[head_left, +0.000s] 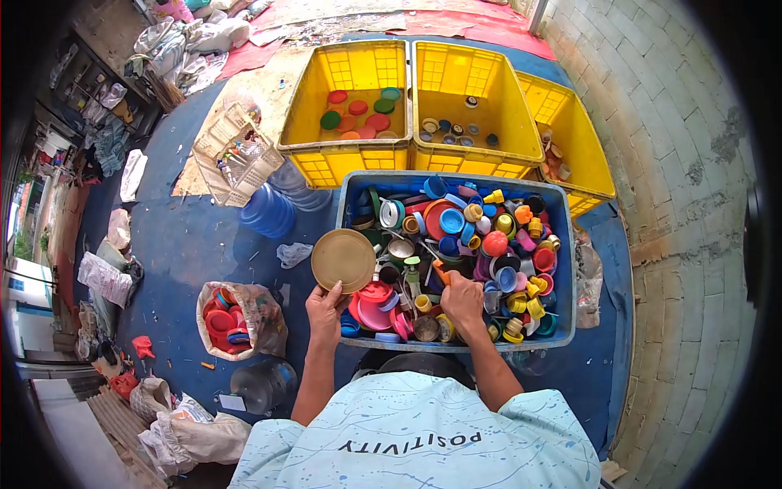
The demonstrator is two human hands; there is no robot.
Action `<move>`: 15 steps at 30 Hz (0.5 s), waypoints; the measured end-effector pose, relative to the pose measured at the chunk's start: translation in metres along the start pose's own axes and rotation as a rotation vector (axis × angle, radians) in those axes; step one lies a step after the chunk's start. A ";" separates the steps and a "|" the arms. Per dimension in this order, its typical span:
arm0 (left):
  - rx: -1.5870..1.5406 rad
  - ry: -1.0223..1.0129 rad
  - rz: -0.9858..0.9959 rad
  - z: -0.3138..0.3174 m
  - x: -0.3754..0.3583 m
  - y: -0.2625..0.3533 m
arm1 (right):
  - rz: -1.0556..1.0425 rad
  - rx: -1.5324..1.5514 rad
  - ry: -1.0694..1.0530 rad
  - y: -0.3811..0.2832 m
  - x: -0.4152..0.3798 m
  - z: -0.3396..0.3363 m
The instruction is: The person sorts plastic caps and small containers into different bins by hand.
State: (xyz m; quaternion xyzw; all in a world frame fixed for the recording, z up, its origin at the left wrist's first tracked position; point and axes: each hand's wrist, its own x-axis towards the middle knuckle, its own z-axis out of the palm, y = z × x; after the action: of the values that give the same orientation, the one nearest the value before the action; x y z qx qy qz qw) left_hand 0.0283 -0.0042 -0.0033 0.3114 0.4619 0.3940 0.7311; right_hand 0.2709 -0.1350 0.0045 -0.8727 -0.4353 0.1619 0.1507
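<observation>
A tan round plastic lid [343, 259] is pinched at its lower edge by my left hand [325, 308], its flat face turned up, over the left rim of the blue tub [456, 345]. My right hand [462, 305] is closed on a narrow orange plastic piece [441, 271] above the heap in the tub; its exact kind is hard to make out. Mixed plastic caps and lids in many colours fill the tub. Among them lie a red ball-shaped cap [494, 243], a green-topped pump [412, 275] and a pink lid [374, 316] near my left hand.
Behind the tub stand yellow crates: the left crate [346, 148] holds red and green lids, the middle crate [481, 153] small caps, the right crate [580, 181] more pieces. A sack of red lids [270, 322], large bottles [267, 210] and a beige basket [236, 155] are to the left.
</observation>
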 end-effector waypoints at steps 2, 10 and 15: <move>0.009 -0.020 0.002 0.009 -0.004 0.000 | 0.062 0.291 0.015 0.000 -0.006 -0.023; 0.038 -0.026 -0.040 0.046 -0.019 -0.004 | 0.253 1.564 -0.198 0.033 -0.008 -0.040; -0.015 -0.027 -0.082 0.056 -0.032 -0.012 | 0.352 1.855 -0.302 0.020 -0.005 -0.022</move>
State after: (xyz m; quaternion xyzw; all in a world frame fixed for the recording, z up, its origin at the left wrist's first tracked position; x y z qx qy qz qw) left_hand 0.0748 -0.0425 0.0216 0.2921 0.4614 0.3628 0.7551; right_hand 0.2917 -0.1531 0.0164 -0.4282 -0.0110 0.5735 0.6983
